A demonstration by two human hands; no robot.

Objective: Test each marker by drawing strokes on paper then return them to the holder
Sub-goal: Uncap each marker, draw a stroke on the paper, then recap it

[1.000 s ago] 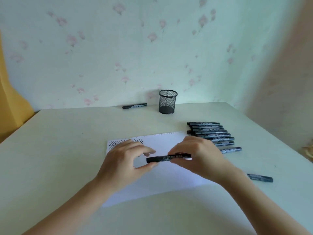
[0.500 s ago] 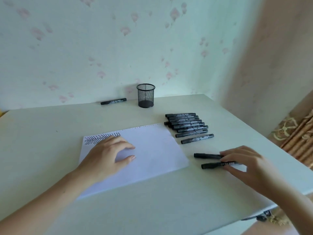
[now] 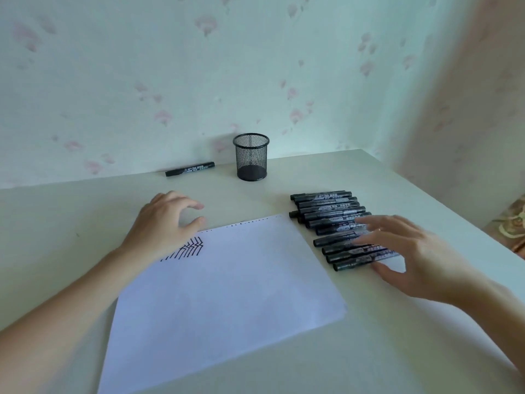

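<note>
Paper point(image 3: 227, 285) lies nearest, flat on the table point(image 3: 71, 211), mostly blank, with a short band of black test strokes point(image 3: 189, 248) at its far left corner. Plenty of room left for more marks.

Right hand point(image 3: 409, 251) sits just right of the sheet, fingers straight and spread, lying across the near end of the marker row point(image 3: 332, 223). Fingertips touch the barrels; nothing is pinched or lifted. Thumb reaches under toward the nearest marker point(image 3: 352, 264).

Left hand point(image 3: 167, 223) hangs over the paper's far left corner, fingers loosely curled, thumb and forefinger apart, holding nothing. Cannot tell whether the palm touches the sheet.

Row itself: black capped markers side by side, touching, caps pointing left, beside the paper's right edge. Further back the mesh holder point(image 3: 251, 156) stands upright near the wall and looks empty. One lone marker point(image 3: 189, 169) lies to its left, well apart from the row.

Step in hand, as I judge it: picking the next marker to test. Best to take the nearest one, since rolling one barrel will nudge its neighbours. Pinch mid-barrel with thumb and forefinger and lift straight up. Left hand should press the paper flat or pull the cap. Stroke beside the existing marks, recap firmly, then drop it in the holder cap up.
</note>
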